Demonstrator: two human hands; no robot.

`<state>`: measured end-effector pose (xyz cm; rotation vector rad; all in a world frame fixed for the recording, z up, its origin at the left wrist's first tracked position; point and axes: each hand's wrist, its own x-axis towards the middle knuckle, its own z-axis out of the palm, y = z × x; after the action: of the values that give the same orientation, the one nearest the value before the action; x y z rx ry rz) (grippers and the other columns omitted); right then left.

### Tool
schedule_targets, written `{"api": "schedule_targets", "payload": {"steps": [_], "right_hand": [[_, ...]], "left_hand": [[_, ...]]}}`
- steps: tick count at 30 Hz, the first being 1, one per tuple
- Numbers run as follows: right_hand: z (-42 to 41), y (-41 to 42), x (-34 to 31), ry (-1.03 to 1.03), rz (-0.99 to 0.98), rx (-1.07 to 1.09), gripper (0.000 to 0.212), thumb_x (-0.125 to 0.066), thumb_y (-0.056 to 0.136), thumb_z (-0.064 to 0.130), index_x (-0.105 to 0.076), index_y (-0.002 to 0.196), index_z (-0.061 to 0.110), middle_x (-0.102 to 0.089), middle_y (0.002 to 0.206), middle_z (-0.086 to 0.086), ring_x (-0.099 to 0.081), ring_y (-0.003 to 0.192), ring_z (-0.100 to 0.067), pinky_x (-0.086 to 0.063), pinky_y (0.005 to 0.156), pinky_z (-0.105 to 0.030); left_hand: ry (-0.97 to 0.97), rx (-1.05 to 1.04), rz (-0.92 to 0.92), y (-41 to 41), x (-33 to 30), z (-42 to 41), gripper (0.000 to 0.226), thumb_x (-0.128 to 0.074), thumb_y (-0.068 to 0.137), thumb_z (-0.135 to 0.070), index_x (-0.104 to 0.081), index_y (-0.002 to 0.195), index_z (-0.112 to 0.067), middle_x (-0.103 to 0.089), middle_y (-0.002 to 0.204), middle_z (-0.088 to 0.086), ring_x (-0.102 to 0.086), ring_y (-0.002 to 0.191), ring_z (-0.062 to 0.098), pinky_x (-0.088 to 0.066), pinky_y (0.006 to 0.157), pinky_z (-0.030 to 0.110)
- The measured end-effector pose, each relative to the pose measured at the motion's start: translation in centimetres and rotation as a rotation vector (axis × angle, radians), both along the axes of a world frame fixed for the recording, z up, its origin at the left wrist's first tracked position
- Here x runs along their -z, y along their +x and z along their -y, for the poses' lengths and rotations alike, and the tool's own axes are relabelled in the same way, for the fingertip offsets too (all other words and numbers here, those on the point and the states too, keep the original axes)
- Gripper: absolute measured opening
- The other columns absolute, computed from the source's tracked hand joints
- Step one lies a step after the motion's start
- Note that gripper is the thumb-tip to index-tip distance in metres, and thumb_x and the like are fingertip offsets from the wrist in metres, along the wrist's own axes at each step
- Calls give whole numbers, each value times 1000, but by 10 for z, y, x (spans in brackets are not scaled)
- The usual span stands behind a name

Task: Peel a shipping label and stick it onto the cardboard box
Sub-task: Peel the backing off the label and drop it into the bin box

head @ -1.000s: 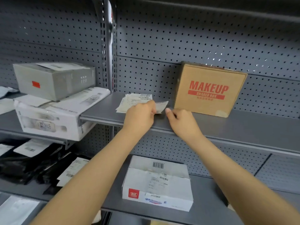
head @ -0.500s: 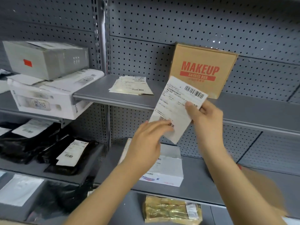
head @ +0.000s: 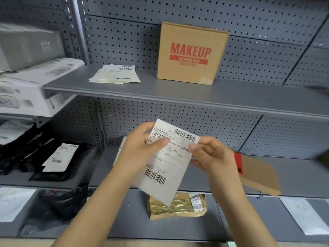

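- left hand point(head: 140, 148) pinches the shipping label point(head: 166, 163) at its upper left edge.
- right hand point(head: 211, 155) grips the label's upper right corner.
- cardboard box point(head: 191, 54) stands on the shelf point(head: 178, 93) at 12 o'clock, well apart.

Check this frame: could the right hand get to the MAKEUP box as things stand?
Probably not right away. The right hand is pinching the label together with the left hand. The MAKEUP box stands on the shelf above, nothing in front of it.
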<state>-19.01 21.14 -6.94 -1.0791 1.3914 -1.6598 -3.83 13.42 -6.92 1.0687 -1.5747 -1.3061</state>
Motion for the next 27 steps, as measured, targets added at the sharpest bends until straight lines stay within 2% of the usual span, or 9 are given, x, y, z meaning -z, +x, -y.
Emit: {"api": "schedule_targets", "payload": {"steps": [5,11,17,19,21,22,24,27], "right_hand": [[-9,-20,-6,36,5,43,12,-62,86,6,-69,77,8,-76,76,-8,-71,70,-15,-57,61,-22],[-9,-25,-4,53,-3,52,16,-61,87,6,-70,74,9,-73,65,-5,-68,62,-14,-57,62,-21],[-11,-24,-4,82,21,-10,19,-58,89,5,-68,72,8,-73,64,-6,-66,58,-12,-56,60,-21],[-10,-22,-2,85,54,-7,20,-57,89,5,-68,73,7,-72,64,-7,-65,56,-12,-55,59,-21],[-8,-18,1,88,79,11,21,-56,90,4,-68,72,7,-71,62,-6,-64,55,-12,-55,58,-20],[-7,-15,3,87,85,18,22,-56,90,3,-67,72,7,-70,62,-6,-64,56,-12,-55,58,-21],[-5,-8,6,75,93,24,22,-56,90,4,-67,72,8,-70,63,-7,-66,60,-14,-56,60,-21],[-5,-2,6,42,109,13,22,-54,91,6,-69,74,7,-74,73,-10,-71,71,-18,-56,65,-22]], "left_hand": [[-48,-8,51,1,-5,-4,33,-71,81,-14,-60,109,-28,-78,85,-7,-74,74,12,-56,78,41],[-64,-7,91,-3,-6,-12,36,-72,81,-17,-57,110,-33,-78,83,-9,-74,74,13,-55,81,44],[-68,-12,129,-4,-5,-12,36,-71,82,-18,-56,112,-31,-77,84,-10,-72,72,8,-55,76,38],[-165,-87,220,-8,1,-11,45,-72,80,-20,-51,118,-31,-73,93,-16,-66,80,0,-47,79,28],[-358,-220,283,-14,4,-15,54,-75,77,-19,-49,123,-30,-60,105,-19,-56,91,-1,-38,84,20],[-445,-239,267,-18,3,-20,47,-75,76,-18,-53,117,-28,-59,104,-16,-54,91,-2,-38,82,16],[-513,-132,206,-27,0,-31,26,-76,76,-18,-62,97,-24,-65,92,-15,-60,86,-3,-43,78,9],[-457,3,173,-35,-2,-41,12,-78,73,-21,-71,83,-23,-73,81,-12,-66,83,-3,-50,78,15]]}}
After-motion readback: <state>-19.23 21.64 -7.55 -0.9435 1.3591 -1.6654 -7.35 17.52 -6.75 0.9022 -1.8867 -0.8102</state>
